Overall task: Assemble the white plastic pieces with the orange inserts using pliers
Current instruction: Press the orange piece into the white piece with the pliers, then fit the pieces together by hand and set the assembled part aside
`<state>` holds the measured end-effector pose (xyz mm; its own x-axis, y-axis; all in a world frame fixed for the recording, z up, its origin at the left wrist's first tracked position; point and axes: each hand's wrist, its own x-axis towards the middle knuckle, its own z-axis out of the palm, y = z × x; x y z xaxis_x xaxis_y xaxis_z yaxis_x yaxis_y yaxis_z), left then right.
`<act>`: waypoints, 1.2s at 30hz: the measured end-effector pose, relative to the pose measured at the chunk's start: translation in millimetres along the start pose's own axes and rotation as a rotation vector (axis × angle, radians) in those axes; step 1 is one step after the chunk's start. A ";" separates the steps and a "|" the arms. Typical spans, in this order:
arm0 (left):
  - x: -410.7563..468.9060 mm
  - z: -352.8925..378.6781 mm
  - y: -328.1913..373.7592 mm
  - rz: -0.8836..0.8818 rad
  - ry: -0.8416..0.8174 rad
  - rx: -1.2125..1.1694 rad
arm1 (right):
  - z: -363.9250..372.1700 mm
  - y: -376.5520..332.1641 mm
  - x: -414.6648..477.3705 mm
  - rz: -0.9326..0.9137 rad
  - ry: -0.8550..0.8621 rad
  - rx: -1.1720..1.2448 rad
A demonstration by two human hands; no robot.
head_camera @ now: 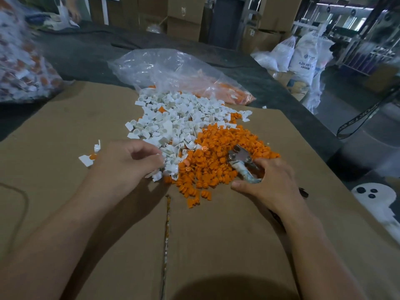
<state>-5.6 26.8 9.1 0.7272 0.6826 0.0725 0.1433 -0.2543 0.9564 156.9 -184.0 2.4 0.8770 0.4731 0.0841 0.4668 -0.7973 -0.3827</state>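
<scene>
The white plastic pieces lie in a loose heap on the middle of a flat cardboard sheet, and the orange inserts form a second heap touching its near right side. The pliers rest on the near right part of the orange heap, metal head pointing far and left. The right hand grips their handles, fingers wrapped round them and thumb stretched out toward the left. The left hand sits at the near left edge of the white heap with its fingers curled down among the pieces. Blur hides whether it pinches one, so I cannot tell.

Just left of that hand, apart from the heaps, lie 2 or 3 stray pieces, white with a bit of orange. Beyond the white heap a crumpled clear bag lies open on the dark tabletop, with more orange parts inside its right end. At the far left stands another clear bag full of mixed white and orange parts. Far right, off the table, stand white sacks, and brown boxes are stacked along the far side.
</scene>
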 end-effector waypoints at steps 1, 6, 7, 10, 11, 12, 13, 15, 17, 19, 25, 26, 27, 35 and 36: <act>-4.1 4.2 3.3 -0.053 -0.062 -0.159 | -0.9 -1.6 -1.0 -0.010 0.036 0.030; -13.2 18.1 16.3 -0.210 -0.212 -0.479 | -0.2 -24.4 -11.6 -0.409 0.112 0.136; -13.8 20.8 18.4 -0.237 -0.231 -0.500 | 3.1 -29.0 -14.2 -0.473 0.063 0.111; -15.5 26.8 21.4 -0.293 -0.275 -0.537 | 12.4 -36.6 -16.4 -0.557 0.019 0.034; -15.6 28.3 21.6 -0.303 -0.280 -0.551 | 13.6 -37.9 -16.0 -0.562 0.024 0.015; -15.2 28.9 21.1 -0.313 -0.286 -0.570 | 14.3 -39.0 -15.5 -0.562 0.026 0.006; -14.7 29.0 21.2 -0.324 -0.293 -0.594 | 14.5 -39.7 -15.0 -0.563 0.026 0.002; -14.7 27.9 21.5 -0.341 -0.316 -0.652 | 14.9 -40.0 -14.5 -0.575 0.023 -0.012; -15.7 26.0 21.9 -0.335 -0.351 -0.684 | 14.6 -39.9 -15.2 -0.571 0.041 0.016; -16.4 25.1 21.3 -0.317 -0.371 -0.680 | 12.4 -40.2 -16.2 -0.520 0.095 0.140; -16.6 30.5 17.7 -0.295 -0.353 -0.659 | 9.4 -49.7 -26.8 -0.396 0.148 0.755; -16.5 31.5 17.1 -0.288 -0.349 -0.656 | 9.7 -52.3 -29.4 -0.393 0.115 0.834; -16.5 32.4 16.5 -0.281 -0.348 -0.656 | 10.3 -54.8 -31.9 -0.398 0.084 0.881; -19.7 34.5 15.8 -0.240 -0.372 -0.603 | 14.9 -61.5 -36.8 -0.461 0.069 0.881; -20.0 34.7 16.1 -0.230 -0.370 -0.592 | 15.6 -61.7 -36.9 -0.463 0.078 0.880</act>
<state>5.4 -14.6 13.3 0.9164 0.3719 -0.1483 0.0087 0.3517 0.9361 93.9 -146.4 8.5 0.6493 0.6163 0.4457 0.5417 0.0367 -0.8398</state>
